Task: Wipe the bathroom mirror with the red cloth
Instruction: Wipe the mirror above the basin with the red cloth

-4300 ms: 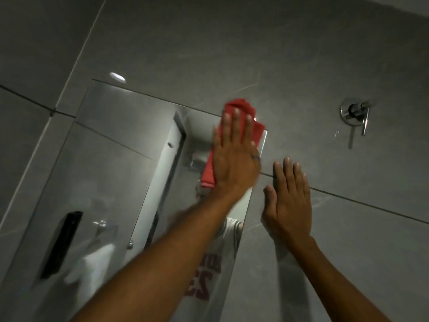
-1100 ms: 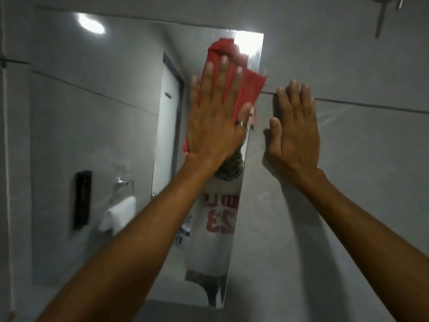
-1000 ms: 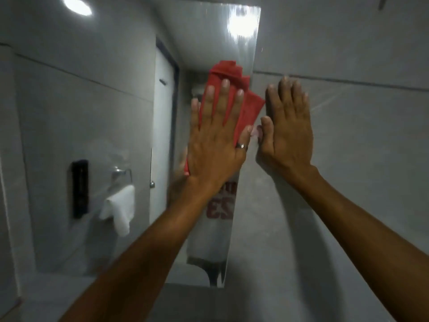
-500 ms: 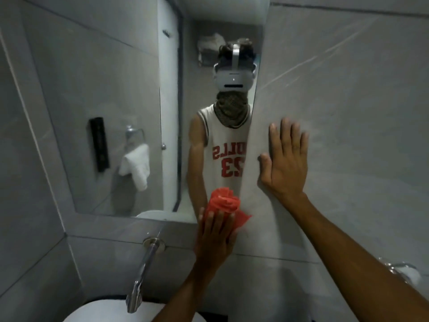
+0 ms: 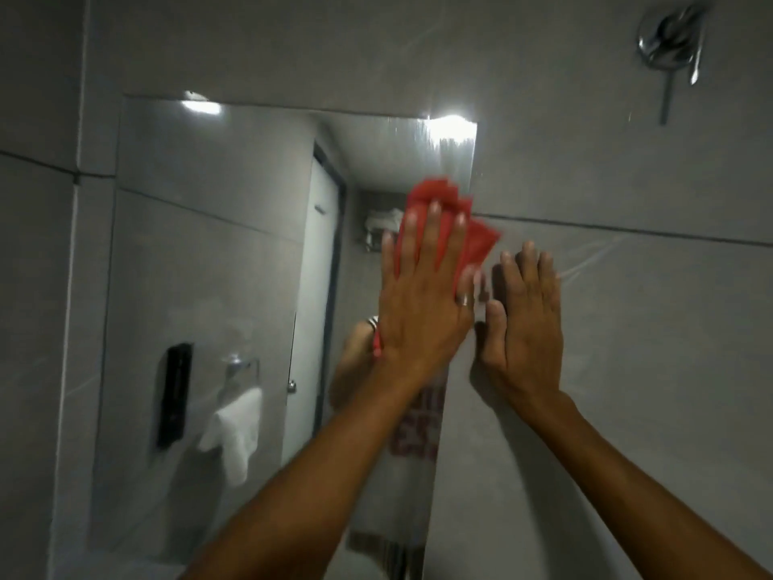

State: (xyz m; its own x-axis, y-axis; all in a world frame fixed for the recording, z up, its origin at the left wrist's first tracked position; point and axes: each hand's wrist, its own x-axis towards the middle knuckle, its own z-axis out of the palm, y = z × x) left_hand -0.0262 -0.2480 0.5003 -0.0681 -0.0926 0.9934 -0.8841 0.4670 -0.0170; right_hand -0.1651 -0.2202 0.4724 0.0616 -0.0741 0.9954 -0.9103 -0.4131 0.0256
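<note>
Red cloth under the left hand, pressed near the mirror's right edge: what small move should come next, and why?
Probably slide the left hand and red cloth leftward across the mirror. The cloth sits at the right edge, partly overhanging onto the wall tile, where the right hand is braced flat. The wide area of glass to the left lies beyond the cloth's reach.

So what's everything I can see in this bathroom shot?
mirror: one, frameless, on the grey wall, left of centre
red cloth: one, pressed flat on the mirror's right edge, spilling onto the tile
wall tiles: grey, all around
chrome wall valve: one, top right
white towel: one, seen reflected, hanging lower left
black wall unit: one, reflected, beside the towel
white door: one, reflected
left hand: flat on the cloth, ring on one finger
right hand: flat on the tile, right of the mirror
</note>
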